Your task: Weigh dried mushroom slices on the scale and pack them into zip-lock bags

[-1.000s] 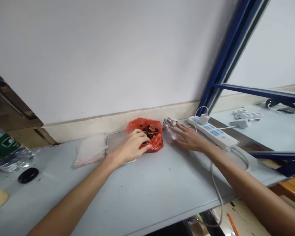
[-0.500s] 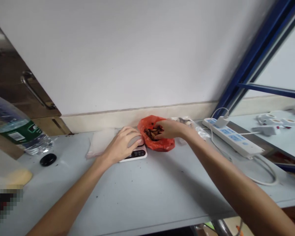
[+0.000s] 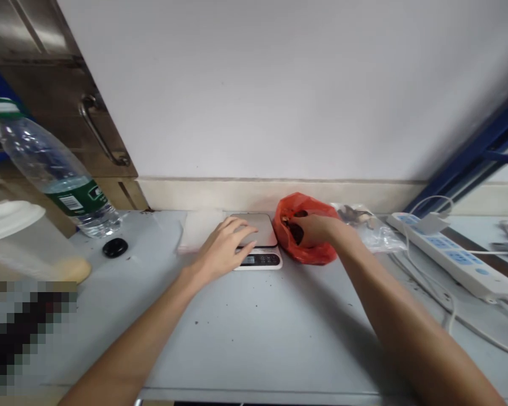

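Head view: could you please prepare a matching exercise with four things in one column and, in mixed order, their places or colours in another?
Column 1
1. Left hand
2. Power strip
3. Right hand
4. Bottle

Column 2
A. partly inside the red bag
B. clear, with a green label
C. at the scale
D. white and blue

Pairs: 1-C, 2-D, 3-A, 4-B

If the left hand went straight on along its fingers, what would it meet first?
Likely the red bag, just right of the scale. The left hand is over part of the scale; whether it touches that is unclear.
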Motion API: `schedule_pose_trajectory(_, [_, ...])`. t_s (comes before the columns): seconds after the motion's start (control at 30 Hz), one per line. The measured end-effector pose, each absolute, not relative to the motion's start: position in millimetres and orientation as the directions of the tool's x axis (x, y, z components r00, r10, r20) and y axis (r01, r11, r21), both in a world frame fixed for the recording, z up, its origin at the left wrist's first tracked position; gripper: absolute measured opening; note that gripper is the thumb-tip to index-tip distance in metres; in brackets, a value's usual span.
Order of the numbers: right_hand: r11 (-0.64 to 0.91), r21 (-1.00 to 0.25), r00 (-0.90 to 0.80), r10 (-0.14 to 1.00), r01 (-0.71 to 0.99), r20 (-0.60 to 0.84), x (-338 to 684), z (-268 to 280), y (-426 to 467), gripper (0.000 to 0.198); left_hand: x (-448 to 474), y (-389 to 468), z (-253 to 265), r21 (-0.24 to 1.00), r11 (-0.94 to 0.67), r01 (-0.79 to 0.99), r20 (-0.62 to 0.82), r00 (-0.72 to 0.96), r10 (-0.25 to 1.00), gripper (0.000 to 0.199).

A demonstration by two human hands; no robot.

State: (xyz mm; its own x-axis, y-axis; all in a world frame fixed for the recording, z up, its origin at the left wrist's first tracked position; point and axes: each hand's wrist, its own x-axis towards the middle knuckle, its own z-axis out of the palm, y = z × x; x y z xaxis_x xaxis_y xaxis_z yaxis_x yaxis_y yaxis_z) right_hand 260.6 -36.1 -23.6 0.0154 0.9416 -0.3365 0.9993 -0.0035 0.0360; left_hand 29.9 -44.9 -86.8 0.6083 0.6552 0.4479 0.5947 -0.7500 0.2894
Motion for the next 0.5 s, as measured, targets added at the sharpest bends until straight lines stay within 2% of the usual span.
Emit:
schedule_pose_trajectory(0.1, [-0.041,0.103,0.079,0.91,0.994,-0.407,259,-20,-39,0.046,33,-48,-88,0.274,-0.759,0.591,0.44,0.625,0.645,0.027])
schedule_pose_trajectory(0.17, [-0.02,0.116,0.065,0.913,0.993,-0.403,260,-21,-40,0.047,33,-48,-89,0.266,-0.761,0.592,0.447,0.624,0.641,0.026])
schedule_pose_trajectory(0.4, [-0.004,0.072,0.033,0.911,0.997,-0.411,264,-23,-40,0.055,31,-45,-93,0.237,-0.778,0.582,0.484,0.623,0.614,0.022])
schedule_pose_trajectory(0.5, [0.039,0.079,-0.003,0.912,0.996,-0.411,269,-22,-35,0.052,32,-45,-94,0.23,-0.78,0.582,0.481,0.628,0.611,0.022])
